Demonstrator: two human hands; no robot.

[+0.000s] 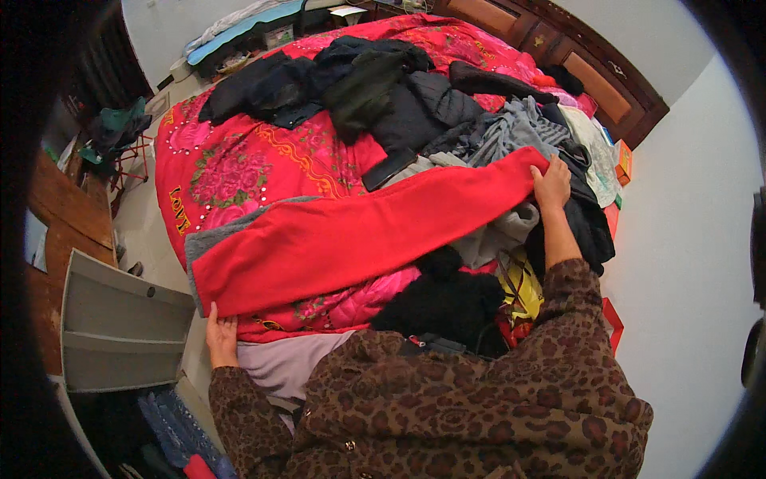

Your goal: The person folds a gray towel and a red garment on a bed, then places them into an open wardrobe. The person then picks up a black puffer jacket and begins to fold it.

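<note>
Red trousers, folded lengthwise (359,233), stretch between my two hands above the bed, with a grey fleecy layer showing along their far left edge. My left hand (222,335) grips the wide end at the lower left. The narrow end at the upper right is held by my right hand (552,184). Behind lies a heap of dark garments, among them a black padded jacket (413,114) and a grey knitted garment (517,132). A black fluffy garment (440,299) lies between the red cloth and my body.
A red floral bedspread (230,173) covers the bed, whose wooden headboard (538,42) meets the wall. A yellow plastic bag (523,287) is near my right forearm. At the lower left, a pale open panel (125,329) stands by stored clothes (179,425). A wooden table (72,209) is further left.
</note>
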